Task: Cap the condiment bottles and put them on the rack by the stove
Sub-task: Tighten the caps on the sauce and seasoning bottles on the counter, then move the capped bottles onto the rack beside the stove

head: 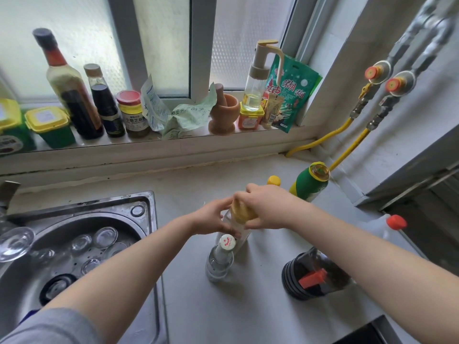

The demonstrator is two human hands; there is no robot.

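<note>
Bottle (239, 225) between hands; right hand (269, 211) atop cap (242, 212); left hand (214, 218) beside.

Countertop (248, 306) at lower centre

5 bottles are carried: clear (238, 227), white-capped (221, 259), green (310, 182), dark (315, 274), red-capped jug (387, 227).

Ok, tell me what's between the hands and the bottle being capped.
Nothing is. The right hand sits on the yellow cap and the left hand grips the clear bottle just below it. A white-capped bottle stands close in front, toward the person, not between hands and bottle.
</note>
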